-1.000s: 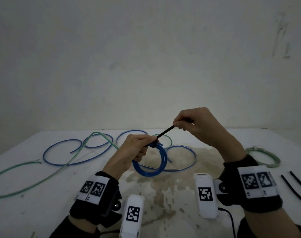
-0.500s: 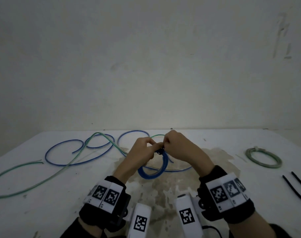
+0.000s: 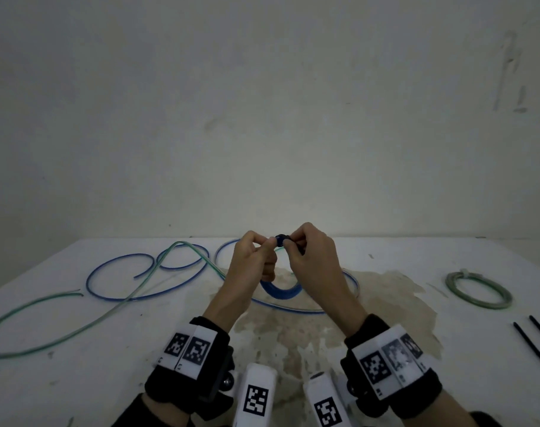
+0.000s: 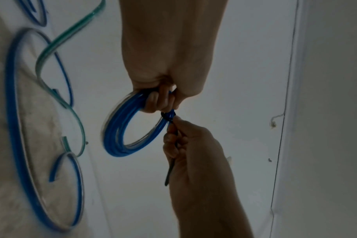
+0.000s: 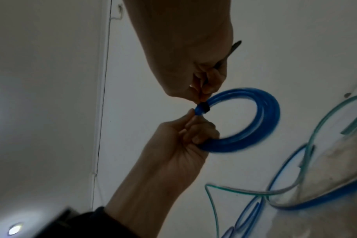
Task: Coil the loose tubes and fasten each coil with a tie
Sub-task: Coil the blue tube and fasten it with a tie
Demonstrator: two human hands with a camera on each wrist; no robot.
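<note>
**Fastening the blue coil with a black tie, seen from 3 cameras.**
Head view: both hands meet above the table (image 3: 77, 349); the left hand (image 3: 253, 257) grips the blue coil (image 3: 281, 292), the right hand (image 3: 312, 257) pinches the black tie (image 3: 281, 240) at the coil's top. A green coil (image 3: 478, 289) lies to the right, 2 spare ties (image 3: 534, 343) nearer; loose tubes (image 3: 145, 272) remain at left. Left wrist view: the tie's tail (image 4: 170, 169) runs through the curled right fingers (image 4: 173, 145). Right wrist view: the tie rings the bundle, apparently snug, though blur hides any locking. Judged step: cinching; next, pull the tail tight while the left hand steadies the coil.
</note>
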